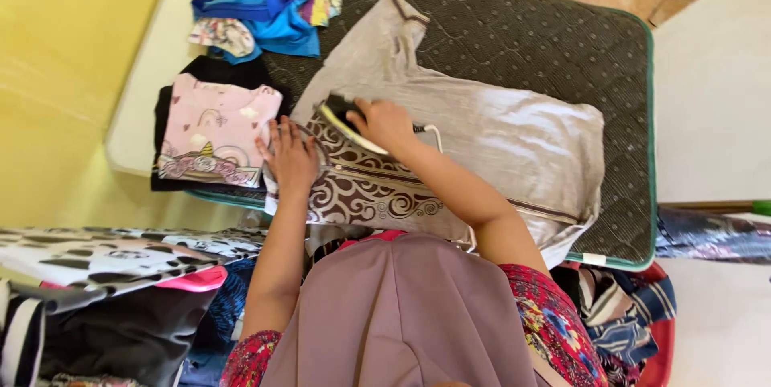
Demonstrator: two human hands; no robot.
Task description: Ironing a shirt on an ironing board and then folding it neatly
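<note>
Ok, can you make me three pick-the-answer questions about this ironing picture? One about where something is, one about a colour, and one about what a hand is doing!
1. Where is the folded pink shirt?
A. On top of the iron
B. Beside the grey shirt, on a dark folded garment
C. On the floor

2. What colour is the swirly pattern on the grey shirt?
A. Brown
B. Green
C. Yellow

3. What is the right hand doing?
A. Resting open on the pad
B. Folding a towel
C. Gripping the iron

Answers:
1 B, the pink shirt lies on a black folded piece next to the grey one.
2 A, the swirls are brown.
3 C, its fingers wrap the iron's handle, while the left hand lies flat on the cloth.
</note>
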